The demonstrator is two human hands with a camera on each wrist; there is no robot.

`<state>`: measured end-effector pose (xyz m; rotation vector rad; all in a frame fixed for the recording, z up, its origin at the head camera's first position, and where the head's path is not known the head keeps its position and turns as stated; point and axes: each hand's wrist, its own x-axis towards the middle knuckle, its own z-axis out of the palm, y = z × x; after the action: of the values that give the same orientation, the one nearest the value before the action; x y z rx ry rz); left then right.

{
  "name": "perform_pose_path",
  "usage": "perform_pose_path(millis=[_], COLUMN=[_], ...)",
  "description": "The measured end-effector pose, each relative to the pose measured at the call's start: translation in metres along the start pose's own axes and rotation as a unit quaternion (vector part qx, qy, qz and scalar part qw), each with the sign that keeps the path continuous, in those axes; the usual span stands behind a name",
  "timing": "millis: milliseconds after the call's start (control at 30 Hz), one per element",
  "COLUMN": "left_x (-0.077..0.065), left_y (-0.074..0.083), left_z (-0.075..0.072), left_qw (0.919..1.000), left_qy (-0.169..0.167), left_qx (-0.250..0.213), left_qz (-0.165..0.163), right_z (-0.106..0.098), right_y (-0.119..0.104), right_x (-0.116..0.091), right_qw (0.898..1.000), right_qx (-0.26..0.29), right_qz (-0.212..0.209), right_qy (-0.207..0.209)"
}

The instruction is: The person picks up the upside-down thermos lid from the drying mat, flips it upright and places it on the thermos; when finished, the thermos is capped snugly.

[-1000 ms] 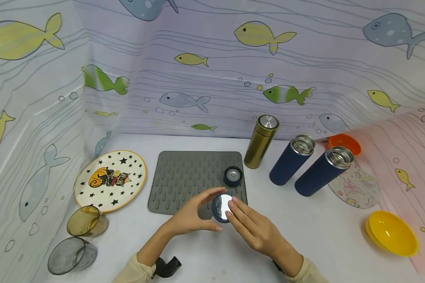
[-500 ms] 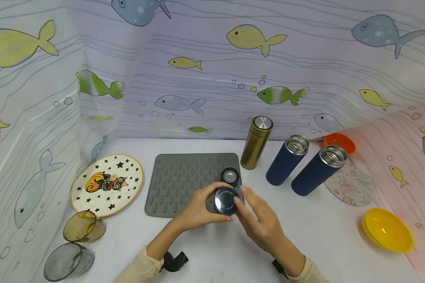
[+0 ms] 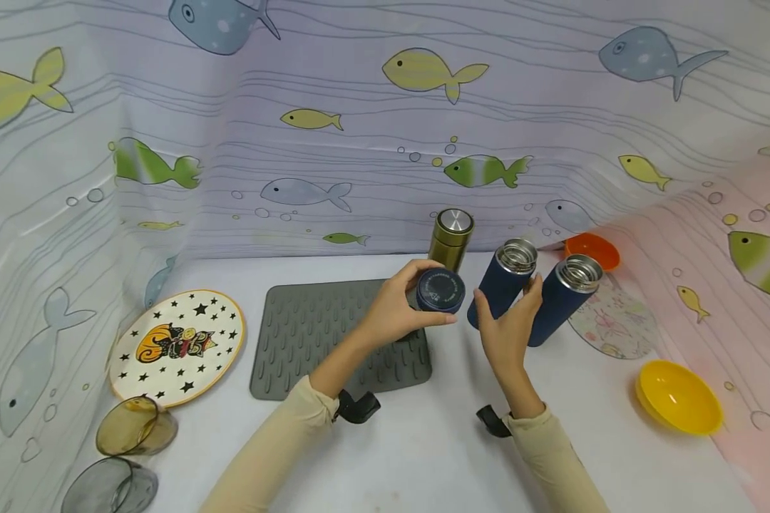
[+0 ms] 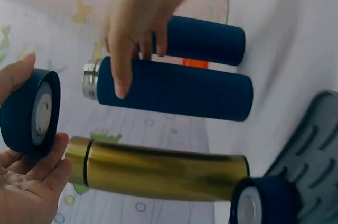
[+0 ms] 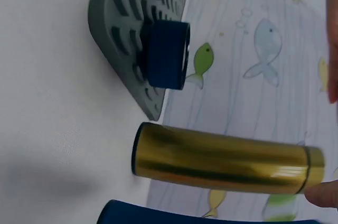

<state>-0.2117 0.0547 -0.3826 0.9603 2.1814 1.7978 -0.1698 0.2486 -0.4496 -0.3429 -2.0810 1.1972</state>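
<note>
My left hand [image 3: 394,306] pinches a navy bottle lid [image 3: 440,291] between thumb and fingers, above the table in front of the gold thermos bottle [image 3: 449,246]. In the left wrist view the inner side of this lid [image 4: 45,113] shows. My right hand [image 3: 512,328] is at the nearer-left navy bottle [image 3: 497,285], its thumb on one side and fingers on the other; firm contact cannot be told. That bottle and a second navy bottle [image 3: 560,303] stand uncapped, steel necks showing. Another navy lid [image 5: 168,54] sits on the grey mat, mostly hidden in the head view.
The grey ridged mat [image 3: 314,335] lies left of the bottles. Farther left are a star-patterned plate [image 3: 221,335], an amber glass [image 3: 135,427] and a grey glass [image 3: 112,488]. At right are a yellow bowl [image 3: 676,399], an orange bowl [image 3: 593,249] and a floral plate [image 3: 616,324].
Both hands have moved forward and right from above the mat's front edge. The left hand carries the lid; the right hand has left the lid and reached the nearer-left navy bottle.
</note>
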Motion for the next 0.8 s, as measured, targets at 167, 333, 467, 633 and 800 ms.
perform_pose_path(millis=[167, 333, 467, 633, 800], left_x=[0.017, 0.020, 0.019, 0.021, 0.022], left_y=[0.003, 0.006, 0.007, 0.011, 0.021], left_z=[0.010, 0.013, 0.014, 0.015, 0.019], left_qw=[0.9999, 1.0000, 0.9998, 0.9993, 0.9986], left_qy=[0.007, 0.009, 0.015, 0.013, 0.004], left_qx=[-0.003, -0.003, -0.006, -0.026, -0.046], left_qz=[0.007, 0.002, 0.009, 0.024, 0.026], right_z=[0.018, 0.025, 0.019, 0.009, 0.006], right_y=[0.016, 0.021, 0.010, -0.012, -0.019], right_x=[0.019, 0.025, 0.013, -0.014, -0.033], right_qw=[0.999, 0.996, 0.994, 0.995, 0.992], right_qx=[0.026, 0.055, 0.086, 0.102, 0.119], right_qz=[0.036, 0.051, 0.047, 0.020, 0.019], right_qy=[0.027, 0.058, 0.043, -0.001, -0.024])
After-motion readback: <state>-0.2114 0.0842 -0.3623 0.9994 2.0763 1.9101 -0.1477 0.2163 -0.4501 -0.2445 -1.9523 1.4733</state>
